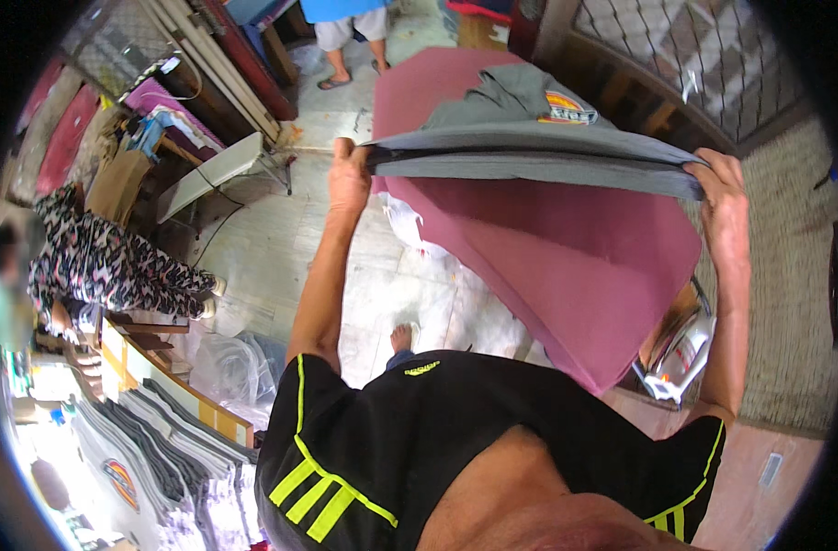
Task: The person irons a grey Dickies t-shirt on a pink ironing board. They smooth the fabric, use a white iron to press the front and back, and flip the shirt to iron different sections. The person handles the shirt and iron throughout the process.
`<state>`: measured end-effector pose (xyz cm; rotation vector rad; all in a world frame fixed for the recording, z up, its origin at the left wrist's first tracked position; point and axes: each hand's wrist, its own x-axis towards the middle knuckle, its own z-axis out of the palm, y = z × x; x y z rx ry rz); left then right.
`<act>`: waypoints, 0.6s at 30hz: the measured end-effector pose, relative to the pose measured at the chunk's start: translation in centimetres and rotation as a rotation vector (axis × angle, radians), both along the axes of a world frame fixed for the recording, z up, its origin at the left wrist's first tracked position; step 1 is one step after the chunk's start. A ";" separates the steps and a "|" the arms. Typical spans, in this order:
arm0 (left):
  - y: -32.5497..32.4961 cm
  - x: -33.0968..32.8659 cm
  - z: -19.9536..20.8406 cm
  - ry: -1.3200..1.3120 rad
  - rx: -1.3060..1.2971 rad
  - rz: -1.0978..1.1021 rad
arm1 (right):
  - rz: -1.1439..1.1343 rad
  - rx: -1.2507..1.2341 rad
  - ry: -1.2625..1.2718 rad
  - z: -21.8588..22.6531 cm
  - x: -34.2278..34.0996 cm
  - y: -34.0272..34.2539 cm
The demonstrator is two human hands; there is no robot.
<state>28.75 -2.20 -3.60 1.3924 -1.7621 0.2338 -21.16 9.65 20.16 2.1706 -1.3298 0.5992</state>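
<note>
Grey is the shirt (547,165) I hold stretched above the maroon-covered bench (584,285): my left fingers (344,148) clutch the left end of its near edge, my right fingers (715,165) the right end; its far part lies rumpled beyond.

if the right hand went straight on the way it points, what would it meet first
Probably the dark brown framed metal lattice panel, ahead of the right hand, though depth is unclear from this one view.

The garment (520,138) is grey (the cloth (575,266) beneath, maroon)
</note>
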 end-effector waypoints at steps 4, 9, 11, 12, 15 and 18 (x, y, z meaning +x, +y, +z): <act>8.6 7.6 11.5 -0.086 -0.207 0.010 | -0.019 -0.175 0.130 5.8 2.9 1.3; 15.3 17.9 24.2 -0.267 -0.372 0.267 | -0.003 -0.437 0.210 14.2 5.8 -3.1; 18.1 22.0 29.2 -0.383 -0.558 0.382 | 0.129 -0.457 0.098 15.3 9.3 -6.8; 19.5 23.4 30.6 -0.405 -0.573 0.461 | 0.186 -0.406 0.018 15.3 11.2 -9.1; 21.6 28.4 31.8 -0.430 -0.384 0.348 | 0.314 -0.199 -0.203 14.2 17.3 -16.8; 17.6 32.8 25.7 -0.484 -0.200 0.399 | 0.408 0.082 -0.290 8.4 25.4 -25.7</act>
